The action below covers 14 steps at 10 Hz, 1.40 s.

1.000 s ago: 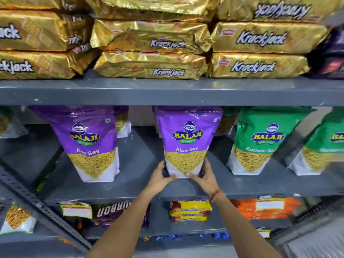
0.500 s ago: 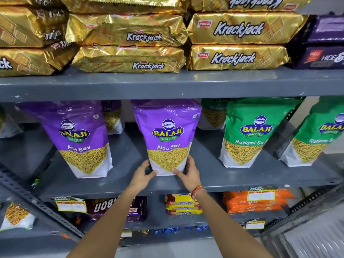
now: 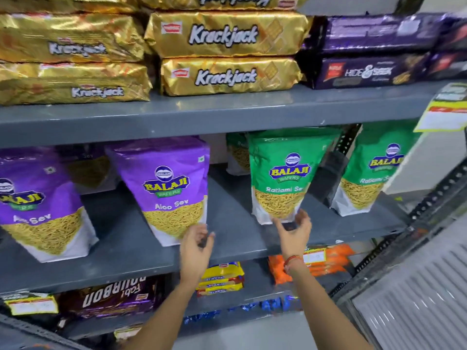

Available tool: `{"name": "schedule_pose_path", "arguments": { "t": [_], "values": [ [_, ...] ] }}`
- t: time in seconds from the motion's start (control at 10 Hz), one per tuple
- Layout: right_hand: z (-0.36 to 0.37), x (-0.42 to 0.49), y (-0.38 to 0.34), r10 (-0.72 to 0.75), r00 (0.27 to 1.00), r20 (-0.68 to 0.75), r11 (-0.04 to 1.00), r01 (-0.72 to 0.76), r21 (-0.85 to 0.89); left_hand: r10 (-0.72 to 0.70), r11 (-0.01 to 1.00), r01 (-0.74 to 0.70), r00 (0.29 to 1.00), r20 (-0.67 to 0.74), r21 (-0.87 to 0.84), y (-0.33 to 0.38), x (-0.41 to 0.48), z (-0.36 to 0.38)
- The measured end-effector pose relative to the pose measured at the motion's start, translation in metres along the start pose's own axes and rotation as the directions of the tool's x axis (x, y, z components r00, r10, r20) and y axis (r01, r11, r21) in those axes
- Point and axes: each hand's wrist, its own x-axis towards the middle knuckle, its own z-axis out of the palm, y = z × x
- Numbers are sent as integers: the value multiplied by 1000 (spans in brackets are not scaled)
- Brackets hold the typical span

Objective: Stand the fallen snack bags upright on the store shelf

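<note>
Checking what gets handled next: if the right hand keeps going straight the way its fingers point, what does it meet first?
Most likely the lower edge of the green Ratlami Sev bag; the right hand is open just below it, fingers pointing up at it. Depth is unclear, so contact can't be confirmed.

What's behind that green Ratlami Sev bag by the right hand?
Behind the green bag another green bag shows at its left edge. Anything directly behind is hidden.

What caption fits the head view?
Two open hands, left hand and right hand, reach toward upright green Ratlami Sev bag.
</note>
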Motion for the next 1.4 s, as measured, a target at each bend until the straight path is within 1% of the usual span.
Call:
{"name": "schedule_pose_path", "arguments": {
  "t": [0.1,0.2,0.3,0.4,0.5,0.7,0.9,1.0,1.1,1.2,1.3,1.4],
  "values": [
    [-23,41,5,108,985,132,993,-102,-54,-32,998,21,976,213,56,16,14,49],
    [-35,66,10,143,935,324,989,-125,-78,-149,988,122,904,400,93,27,30,90],
    [-40,79,11,133,894,428,991,-107,-85,-197,980,173,862,468,95,33,43,118],
    [-40,85,15,103,841,532,994,-65,-90,-239,971,217,870,432,100,37,46,132],
    [-38,86,16,112,817,565,993,-71,-93,-220,975,196,895,389,101,36,42,136],
    [-40,80,18,104,816,568,993,-48,-112,-172,982,130,922,347,139,33,31,131],
    [-44,78,22,96,800,593,991,-19,-134,-143,984,105,949,282,148,33,16,128],
    [-45,78,21,101,801,590,990,-20,-142,-157,981,117,947,281,155,34,14,128],
    [-45,77,21,89,817,570,990,-11,-139,-162,978,113,941,296,175,35,16,127],
    [-46,72,18,84,852,516,991,-18,-132,-201,972,146,921,334,181,40,19,123],
    [-49,54,17,36,919,394,996,-3,-84,-188,979,147,919,346,141,42,12,117],
    [-46,31,11,-54,976,210,995,71,-71,-139,990,125,942,305,67,43,0,107]
  ]
}}
